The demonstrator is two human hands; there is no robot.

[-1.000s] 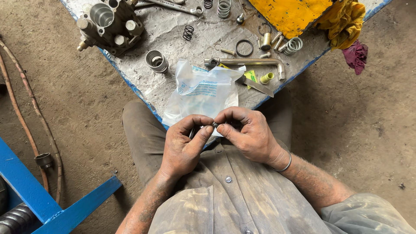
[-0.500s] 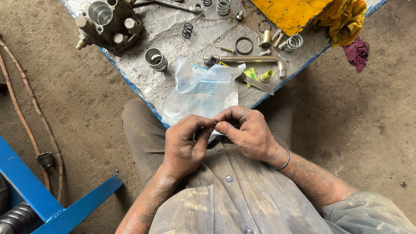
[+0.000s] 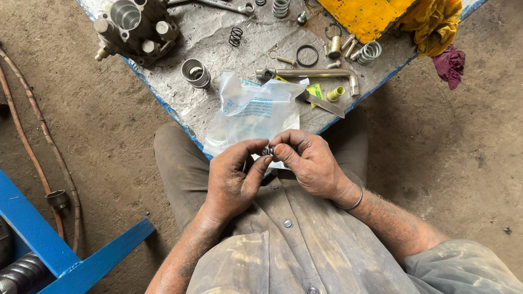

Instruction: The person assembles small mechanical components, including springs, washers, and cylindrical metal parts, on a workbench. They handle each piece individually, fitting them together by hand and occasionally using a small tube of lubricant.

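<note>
My left hand (image 3: 231, 182) and right hand (image 3: 310, 166) have stayed together in front of my chest over the last second; they have only edged a little toward the counter (image 3: 218, 49), over the near edge of the bag (image 3: 253, 111). Both are closed to a pinch, thumbs and forefingers meeting on one small dark part (image 3: 268, 150), which sits between the fingertips, just above my lap. I cannot tell its exact shape. As nothing has been set down or picked up, I judge I am still working that one piece with my fingers.

Counted on the counter: one clear plastic bag, one metal block (image 3: 136, 27) at the far left, one sleeve (image 3: 195, 72), one bent bar (image 3: 310, 73), one black ring (image 3: 308, 55). Springs: three I can see, a dark one (image 3: 235, 36), one at the top edge (image 3: 280, 7), one by the yellow box (image 3: 369, 51). One red rag (image 3: 449, 62) hangs off the right.
</note>
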